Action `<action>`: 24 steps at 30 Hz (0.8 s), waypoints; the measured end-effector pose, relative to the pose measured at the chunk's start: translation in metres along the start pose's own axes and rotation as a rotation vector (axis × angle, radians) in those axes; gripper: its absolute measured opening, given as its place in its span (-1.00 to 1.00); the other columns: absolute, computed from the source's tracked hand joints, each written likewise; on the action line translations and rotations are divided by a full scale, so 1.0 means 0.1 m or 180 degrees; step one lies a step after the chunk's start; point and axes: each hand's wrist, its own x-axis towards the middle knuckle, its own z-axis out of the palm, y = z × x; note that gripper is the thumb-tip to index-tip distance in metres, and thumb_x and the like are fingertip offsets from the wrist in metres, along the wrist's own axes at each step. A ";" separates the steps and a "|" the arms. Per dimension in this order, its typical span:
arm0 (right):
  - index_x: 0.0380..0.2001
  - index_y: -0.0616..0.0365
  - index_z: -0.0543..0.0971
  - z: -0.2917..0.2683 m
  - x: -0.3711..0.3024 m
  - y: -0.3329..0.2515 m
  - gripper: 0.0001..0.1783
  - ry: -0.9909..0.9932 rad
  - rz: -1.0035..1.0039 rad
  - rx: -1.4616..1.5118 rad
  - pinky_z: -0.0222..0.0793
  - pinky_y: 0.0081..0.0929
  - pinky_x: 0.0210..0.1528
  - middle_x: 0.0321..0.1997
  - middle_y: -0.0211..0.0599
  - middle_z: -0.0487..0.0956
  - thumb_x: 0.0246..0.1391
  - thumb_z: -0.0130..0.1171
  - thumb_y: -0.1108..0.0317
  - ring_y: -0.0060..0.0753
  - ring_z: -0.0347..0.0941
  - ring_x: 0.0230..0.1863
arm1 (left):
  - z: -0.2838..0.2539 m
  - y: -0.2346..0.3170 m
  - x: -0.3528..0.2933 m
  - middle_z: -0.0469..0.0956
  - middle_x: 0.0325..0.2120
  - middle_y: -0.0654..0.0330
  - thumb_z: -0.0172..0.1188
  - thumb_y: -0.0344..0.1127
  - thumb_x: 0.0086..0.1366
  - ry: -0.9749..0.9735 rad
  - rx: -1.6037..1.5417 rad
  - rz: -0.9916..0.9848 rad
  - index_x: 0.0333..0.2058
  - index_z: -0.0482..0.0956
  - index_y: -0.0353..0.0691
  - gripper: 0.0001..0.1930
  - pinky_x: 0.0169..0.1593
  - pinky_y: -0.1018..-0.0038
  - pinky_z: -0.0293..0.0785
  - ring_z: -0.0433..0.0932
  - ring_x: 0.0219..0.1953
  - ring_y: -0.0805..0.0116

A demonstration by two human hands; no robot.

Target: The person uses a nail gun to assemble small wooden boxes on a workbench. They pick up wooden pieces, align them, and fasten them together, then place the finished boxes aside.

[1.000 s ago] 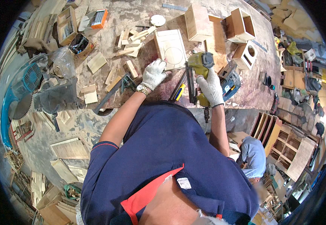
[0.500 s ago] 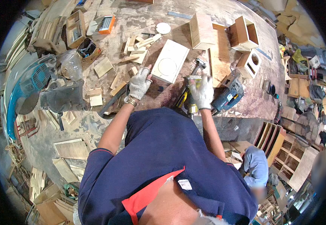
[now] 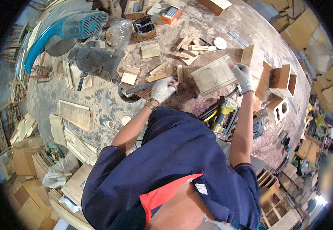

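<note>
My left hand (image 3: 163, 90), in a whitish work glove with bare fingertips, is over the table beside a dark flat bar (image 3: 141, 87). Its fingers are curled, and whatever they may hold is hidden. At the right edge of a pale wooden box (image 3: 208, 81) with a circle drawn on its face is my gloved right hand (image 3: 244, 78). Its fingers are bent near the box's upper corner, but the tips are blurred, so contact is unclear. Below it lie a yellow-green and black nail gun (image 3: 224, 111) and a partly covered hammer (image 3: 234, 91).
Wood offcuts (image 3: 192, 49) are piled beyond the box. At right stand an open wooden box (image 3: 283, 81) and one with a round hole (image 3: 277, 110); a blue power tool (image 3: 258, 126) lies near. A teal circular-bladed saw (image 3: 76, 28) is at far left.
My view has swung, shifting the bench contents rightward. My right hand has left the nail gun and moved up to the box's right edge. My left hand's fingers are more curled.
</note>
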 end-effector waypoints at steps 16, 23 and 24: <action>0.14 0.16 0.54 2.21 -0.93 0.61 -0.37 0.1202 -0.1337 -0.1581 0.37 0.10 0.23 0.14 0.19 0.58 0.09 0.28 0.00 0.36 0.48 0.16 | -0.47 -0.79 1.32 0.50 0.09 -0.17 0.37 0.39 0.03 0.1342 0.1724 -0.0625 0.21 0.44 -0.14 -0.09 0.13 -0.06 0.48 0.52 0.11 -0.20; -0.10 0.08 0.59 1.63 -1.18 0.36 -0.57 -0.0010 -0.0754 -0.1184 0.55 -0.02 -0.06 -0.13 0.05 0.63 -0.04 0.37 0.16 0.14 0.59 -0.10 | -0.50 -0.45 1.41 0.46 0.16 -0.19 0.37 0.06 0.13 0.1568 0.1108 -0.0707 0.26 0.38 -0.21 -0.21 0.11 0.04 0.49 0.53 0.06 -0.24; -0.10 0.15 0.56 1.54 -1.37 0.29 -0.53 -0.0008 -0.0690 -0.1281 0.54 0.00 -0.03 -0.12 0.09 0.60 -0.07 0.39 0.18 0.16 0.58 -0.06 | -0.51 -0.37 1.29 0.54 0.10 -0.14 0.30 0.02 0.22 0.1237 0.0473 -0.0391 0.22 0.45 -0.22 -0.34 0.14 0.13 0.49 0.55 0.09 -0.10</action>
